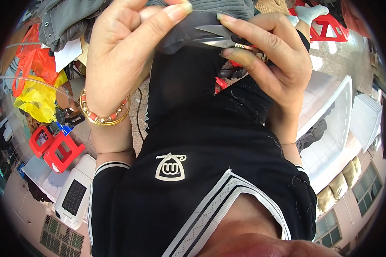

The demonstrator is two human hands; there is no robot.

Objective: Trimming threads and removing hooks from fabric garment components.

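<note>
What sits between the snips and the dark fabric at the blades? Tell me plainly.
Nothing visible does. The right hand holds the small metal snips with the blades lying directly on the dark fabric, which the left hand pinches beside them. Only fingers border the spot, on either side.

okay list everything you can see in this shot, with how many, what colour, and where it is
Dark grey fabric piece: one, top centre, pinched in both hands.
Small silver thread snips: one, in the right hand, blades on the fabric.
Red plastic stools: two, lower left.
Yellow plastic bag: one, left.
Orange plastic bag: one, upper left.
White plastic basket: one, right.
Grey garment: one, top left.
Gold and coral beaded bracelets: on the left wrist.
Black shirt with white trim: one, centre.
Left hand: holds the fabric.
Right hand: holds the snips.
</note>
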